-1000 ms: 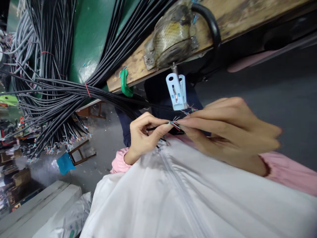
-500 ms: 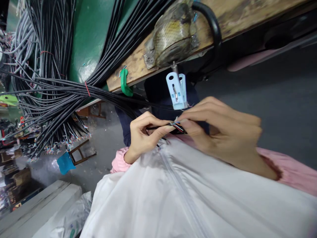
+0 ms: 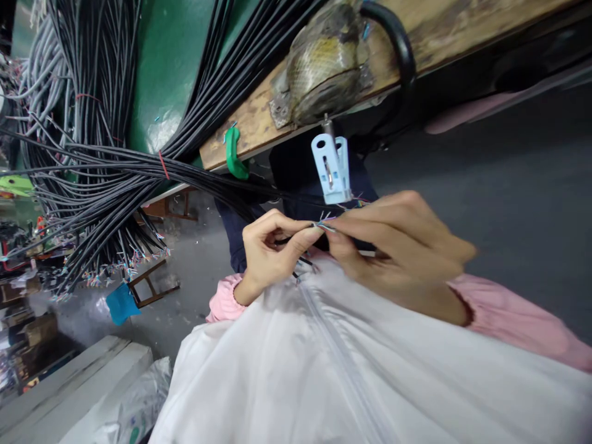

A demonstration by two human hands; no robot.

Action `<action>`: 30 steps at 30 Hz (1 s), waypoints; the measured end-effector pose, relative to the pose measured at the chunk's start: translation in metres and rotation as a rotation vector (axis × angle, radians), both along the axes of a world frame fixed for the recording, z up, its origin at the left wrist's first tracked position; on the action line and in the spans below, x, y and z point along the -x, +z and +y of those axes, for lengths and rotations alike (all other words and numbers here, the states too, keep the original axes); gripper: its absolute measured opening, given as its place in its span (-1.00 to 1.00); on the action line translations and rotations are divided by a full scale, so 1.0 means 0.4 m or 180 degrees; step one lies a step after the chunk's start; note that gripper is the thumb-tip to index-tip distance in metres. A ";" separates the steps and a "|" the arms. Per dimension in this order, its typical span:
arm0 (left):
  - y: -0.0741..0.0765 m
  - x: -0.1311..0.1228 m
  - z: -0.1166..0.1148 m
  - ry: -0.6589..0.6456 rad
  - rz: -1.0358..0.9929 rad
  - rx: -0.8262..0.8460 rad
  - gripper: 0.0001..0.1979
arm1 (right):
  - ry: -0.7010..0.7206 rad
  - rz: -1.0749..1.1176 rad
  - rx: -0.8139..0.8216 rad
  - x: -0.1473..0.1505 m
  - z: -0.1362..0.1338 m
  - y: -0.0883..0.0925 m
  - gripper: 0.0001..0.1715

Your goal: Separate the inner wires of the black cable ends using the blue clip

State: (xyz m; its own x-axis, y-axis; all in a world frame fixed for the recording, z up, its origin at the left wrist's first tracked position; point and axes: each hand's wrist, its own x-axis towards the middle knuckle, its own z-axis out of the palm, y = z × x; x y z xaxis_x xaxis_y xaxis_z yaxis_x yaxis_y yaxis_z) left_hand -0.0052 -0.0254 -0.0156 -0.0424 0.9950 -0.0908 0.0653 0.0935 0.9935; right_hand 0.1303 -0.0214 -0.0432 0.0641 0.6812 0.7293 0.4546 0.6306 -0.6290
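My left hand (image 3: 268,250) pinches the end of a thin black cable (image 3: 284,239) between thumb and forefinger. Fine coloured wires (image 3: 325,226) fan out of that cable end. My right hand (image 3: 398,246) meets it from the right, fingertips closed on those coloured wires. Both hands work just above my white garment (image 3: 351,370), below a pale blue clip (image 3: 330,169) that hangs from the wooden bench edge (image 3: 439,37). Pink sleeves cover both wrists.
A thick bundle of black cables (image 3: 115,172) spills off the green bench top (image 3: 166,55) at left, stripped ends dangling. A taped-up fixture (image 3: 324,61) and a green hook (image 3: 232,154) sit on the bench edge. White boxes (image 3: 69,388) lie lower left.
My right hand shifted slightly along the coloured wires, its fingers regripping nearer the cable end. My left hand kept its pinch in the same place.
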 end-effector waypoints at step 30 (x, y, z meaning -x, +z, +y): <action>-0.019 0.024 0.004 -0.0705 0.0492 -0.0466 -0.66 | 0.1900 -0.0190 0.0919 -0.109 0.084 -0.014 -0.87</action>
